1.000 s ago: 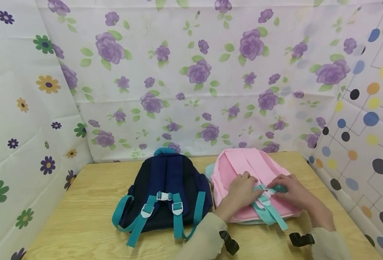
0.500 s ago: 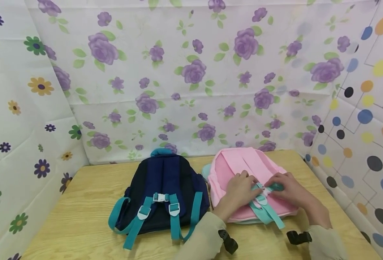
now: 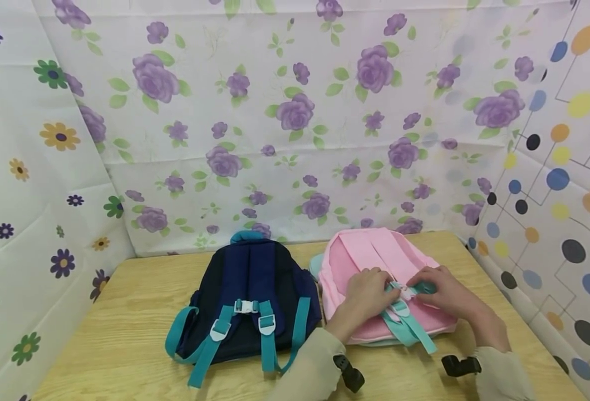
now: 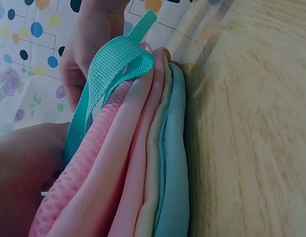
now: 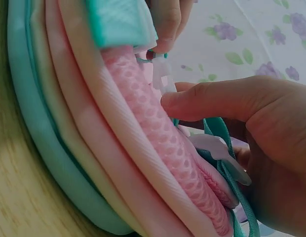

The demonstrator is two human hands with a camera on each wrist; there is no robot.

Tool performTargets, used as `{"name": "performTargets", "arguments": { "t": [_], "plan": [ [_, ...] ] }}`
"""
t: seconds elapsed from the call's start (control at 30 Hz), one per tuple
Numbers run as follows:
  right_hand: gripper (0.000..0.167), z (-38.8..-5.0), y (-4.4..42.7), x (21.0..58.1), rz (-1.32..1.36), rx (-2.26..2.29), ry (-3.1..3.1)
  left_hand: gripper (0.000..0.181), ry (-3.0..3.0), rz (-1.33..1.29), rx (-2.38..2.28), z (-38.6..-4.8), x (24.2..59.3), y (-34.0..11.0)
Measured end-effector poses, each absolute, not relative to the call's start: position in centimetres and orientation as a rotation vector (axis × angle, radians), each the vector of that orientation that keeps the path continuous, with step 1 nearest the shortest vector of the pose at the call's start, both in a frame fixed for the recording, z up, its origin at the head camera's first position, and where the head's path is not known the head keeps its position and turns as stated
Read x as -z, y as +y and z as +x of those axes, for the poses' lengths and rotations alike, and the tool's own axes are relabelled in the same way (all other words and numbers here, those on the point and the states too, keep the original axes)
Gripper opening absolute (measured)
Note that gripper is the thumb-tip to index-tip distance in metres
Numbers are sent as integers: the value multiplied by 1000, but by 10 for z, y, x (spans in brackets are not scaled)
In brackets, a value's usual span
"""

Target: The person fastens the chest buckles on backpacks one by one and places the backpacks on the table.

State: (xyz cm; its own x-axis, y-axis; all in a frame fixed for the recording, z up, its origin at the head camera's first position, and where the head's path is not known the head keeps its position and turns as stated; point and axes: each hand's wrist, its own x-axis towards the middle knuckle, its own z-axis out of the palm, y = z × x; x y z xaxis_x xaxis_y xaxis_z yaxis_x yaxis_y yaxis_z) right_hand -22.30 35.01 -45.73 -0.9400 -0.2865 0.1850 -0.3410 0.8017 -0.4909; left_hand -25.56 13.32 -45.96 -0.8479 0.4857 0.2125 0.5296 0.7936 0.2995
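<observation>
A pink backpack (image 3: 385,248) lies on the table with its shoulder straps upward. Across those straps runs a teal chest strap with a white plastic buckle (image 5: 165,81). My left hand (image 3: 366,292) pinches the strap at the buckle's left end. From the other side, my right hand (image 3: 444,291) pinches the white buckle, its thumb (image 5: 185,103) pressed on the plastic in the right wrist view. The fingers partly hide the buckle, so I cannot tell whether its halves are locked. Loose teal webbing (image 4: 108,66) hangs over the backpack's lower edge.
To the left lies a navy backpack (image 3: 262,273), also straps up, its white chest buckle (image 3: 246,306) joined. Its teal webbing trails over the wooden table (image 3: 124,312). Patterned cloth walls (image 3: 255,111) stand behind and at both sides.
The head view has shifted slightly, so the scene sits a little further left. Both hands stay at the pink backpack's buckle, with only small finger movements.
</observation>
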Motion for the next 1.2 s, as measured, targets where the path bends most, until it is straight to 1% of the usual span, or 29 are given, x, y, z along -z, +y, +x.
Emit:
{"name": "performTargets", "arguments": {
  "t": [0.2,0.5,0.87,1.2],
  "plan": [
    [23,-225,352,458,501,-851,-2859,25,-2863,-818,572,-257,456,128],
    [25,-226,355,456,408,-874,-2894,21,-2839,-839,619,-256,454,117],
    [27,-221,349,447,394,-868,-2814,26,-2766,-887,653,-252,435,103],
    [27,-221,343,440,400,-856,-2745,27,-2730,-963,706,-253,432,88]
  ]
}}
